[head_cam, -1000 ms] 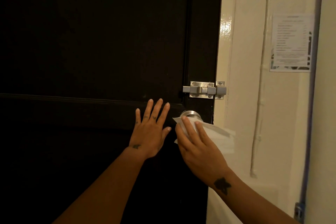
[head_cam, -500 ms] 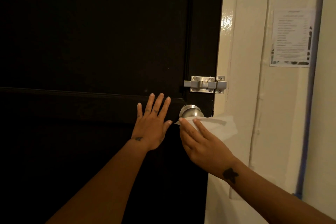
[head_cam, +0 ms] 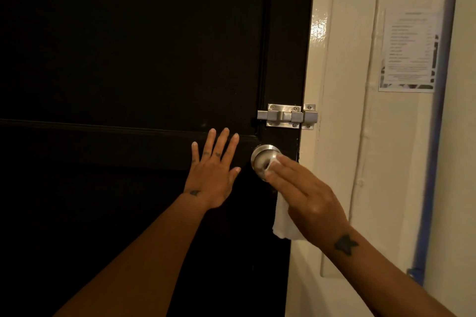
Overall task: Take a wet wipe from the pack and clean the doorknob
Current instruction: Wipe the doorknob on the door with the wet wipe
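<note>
A round brushed-metal doorknob (head_cam: 261, 158) sits near the right edge of a dark door (head_cam: 128, 59). My right hand (head_cam: 306, 201) presses a white wet wipe (head_cam: 283, 219) against the knob's right side; part of the wipe shows at my fingertips and the rest hangs below my palm. My left hand (head_cam: 212, 175) lies flat on the door just left of the knob, fingers spread and holding nothing. The wipe pack is not in view.
A metal slide bolt (head_cam: 287, 116) is fixed above the knob, bridging door and cream frame (head_cam: 332, 110). A printed paper notice (head_cam: 409, 51) hangs on the wall at right. A blue pipe (head_cam: 435, 136) runs down the wall.
My right hand has moved from below the knob to its right side, uncovering most of the knob. The wipe, spread out to the right before, now hangs down under my palm. My left hand stayed flat.
</note>
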Demonstrator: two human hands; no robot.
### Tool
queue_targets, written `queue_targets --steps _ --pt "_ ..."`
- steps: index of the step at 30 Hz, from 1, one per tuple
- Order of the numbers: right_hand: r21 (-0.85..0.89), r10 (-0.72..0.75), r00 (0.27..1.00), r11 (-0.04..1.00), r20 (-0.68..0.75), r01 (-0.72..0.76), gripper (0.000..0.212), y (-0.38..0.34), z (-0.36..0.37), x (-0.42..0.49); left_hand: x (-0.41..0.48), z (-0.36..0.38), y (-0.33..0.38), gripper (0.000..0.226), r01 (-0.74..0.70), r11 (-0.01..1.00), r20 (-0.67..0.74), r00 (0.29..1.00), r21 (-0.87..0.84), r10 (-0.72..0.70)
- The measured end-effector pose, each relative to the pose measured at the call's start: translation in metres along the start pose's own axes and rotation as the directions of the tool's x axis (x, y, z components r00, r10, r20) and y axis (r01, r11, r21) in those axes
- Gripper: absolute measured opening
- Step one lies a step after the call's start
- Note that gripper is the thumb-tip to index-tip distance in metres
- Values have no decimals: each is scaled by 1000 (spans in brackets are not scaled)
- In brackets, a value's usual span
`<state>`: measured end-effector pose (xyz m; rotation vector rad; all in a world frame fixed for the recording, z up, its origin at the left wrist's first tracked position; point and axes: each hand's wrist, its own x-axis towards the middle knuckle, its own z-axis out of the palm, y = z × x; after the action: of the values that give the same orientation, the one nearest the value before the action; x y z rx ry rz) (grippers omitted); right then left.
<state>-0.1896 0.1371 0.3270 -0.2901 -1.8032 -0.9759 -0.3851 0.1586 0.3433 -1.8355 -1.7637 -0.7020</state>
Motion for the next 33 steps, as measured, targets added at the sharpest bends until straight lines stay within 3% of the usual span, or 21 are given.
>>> queue_targets --steps 5,7,12,16,21,24,29,31,33 --pt "292 351 929 907 -120 -305 31 2 14 21 -1 -3 1 65 6 1000 15 1000 3 -6" --pt "363 460 884 841 -87 -402 33 6 22 22 -1 -4 1 65 7 1000 18 1000 0 -7" --pt "475 570 820 709 47 -520 39 3 32 11 0 -3 1 65 5 1000 14 1000 -4 -4" --pt "460 610 776 649 160 -605 48 -4 27 6 1 -2 2 65 14 1000 12 1000 1 -14" --pt "265 526 806 764 271 -588 79 -11 27 1 1 0 2 67 15 1000 5 1000 10 -15" --pt "167 532 790 786 305 -595 88 -12 31 -1 2 1 2 68 14 1000 5 1000 22 -15" --pt "97 590 783 783 195 -614 68 -16 40 1 1 2 1 68 6 1000 1 1000 16 -6" --pt "180 602 779 758 174 -626 62 -17 43 0 1 1 1 68 7 1000 -2 1000 10 -7" --pt "336 648 737 662 191 -669 56 -18 40 -2 0 0 1 67 4 1000 0 1000 8 -4"
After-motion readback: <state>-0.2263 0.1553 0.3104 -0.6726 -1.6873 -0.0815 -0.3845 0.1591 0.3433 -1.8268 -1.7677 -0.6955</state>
